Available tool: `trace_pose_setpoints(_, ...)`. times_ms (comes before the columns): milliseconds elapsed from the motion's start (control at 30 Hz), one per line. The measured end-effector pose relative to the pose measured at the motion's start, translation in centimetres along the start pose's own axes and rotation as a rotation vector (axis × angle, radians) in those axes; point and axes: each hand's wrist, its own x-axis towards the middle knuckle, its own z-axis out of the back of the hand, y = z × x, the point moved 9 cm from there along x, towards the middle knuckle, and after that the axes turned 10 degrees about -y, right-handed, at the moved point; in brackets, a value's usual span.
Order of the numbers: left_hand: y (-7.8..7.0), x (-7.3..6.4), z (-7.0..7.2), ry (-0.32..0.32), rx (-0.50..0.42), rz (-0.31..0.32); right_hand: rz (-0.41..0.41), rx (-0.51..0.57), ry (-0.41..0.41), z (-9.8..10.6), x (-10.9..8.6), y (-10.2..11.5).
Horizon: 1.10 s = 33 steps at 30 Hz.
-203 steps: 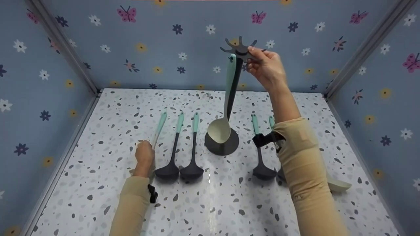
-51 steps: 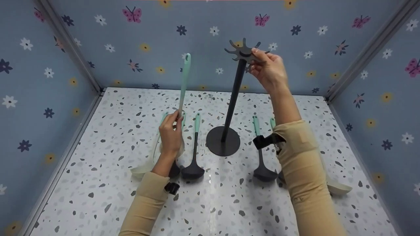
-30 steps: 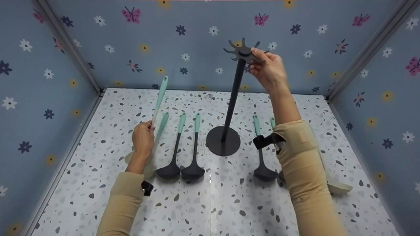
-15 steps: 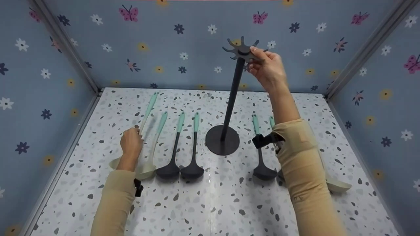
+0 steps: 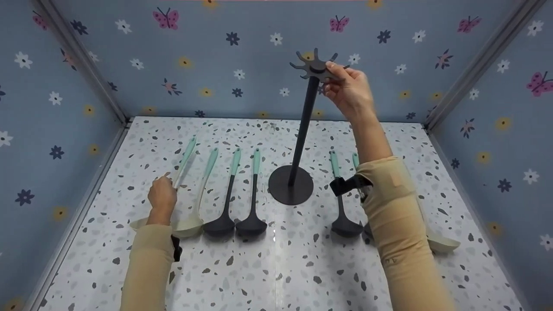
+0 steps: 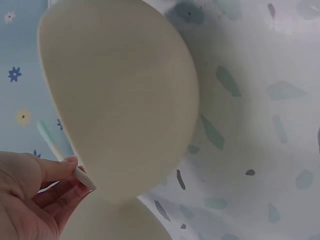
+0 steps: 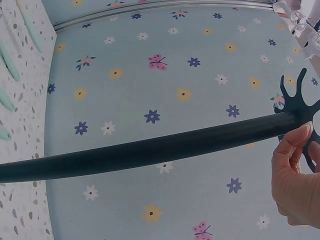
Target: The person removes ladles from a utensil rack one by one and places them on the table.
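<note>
At the left of the table my left hand (image 5: 162, 194) grips the shaft of a cream ladle (image 5: 187, 154) with a mint handle, low over the tabletop. The left wrist view shows thumb and fingers pinching its shaft, the big cream bowl filling much of the picture. My right hand (image 5: 351, 90) pinches one side of the hooked top of a black utensil stand (image 5: 304, 125), steadying nothing else. No utensil hangs from its visible hooks. Just right of the left hand lies a second cream ladle (image 5: 203, 185).
Two dark ladles with mint handles, one (image 5: 224, 216) beside the other (image 5: 252, 220), lie left of the stand's round base. Another dark ladle (image 5: 343, 220) and a cream utensil (image 5: 443, 244) lie at right, partly behind my right sleeve. Patterned walls (image 5: 268, 56) enclose the table (image 5: 276, 276).
The cream ladle that hung on the stand came off it in my left hand, then moved left and down beside the other ladles. My right hand stays on the stand's top.
</note>
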Motion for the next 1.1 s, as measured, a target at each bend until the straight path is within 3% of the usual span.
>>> trace_pose_setpoints(333, 1.5, 0.2, -1.8, 0.131, 0.062, 0.05, 0.008, 0.0, 0.004, 0.0, 0.0, 0.0)
trace_pose_setpoints(567, 1.5, 0.0, -2.6, 0.149, 0.066, -0.007, 0.012, -0.013, 0.01, 0.1, 0.1, 0.0)
trace_pose_setpoints(767, 2.0, -0.2, -3.1, 0.18, 0.069, 0.022, 0.011, -0.027, -0.001, 0.1, 0.0, -0.1)
trace_pose_setpoints(1100, 1.8, -0.3, -3.1, 0.158, 0.057, 0.01, 0.021, -0.038, -0.006, 0.2, 0.0, 0.0)
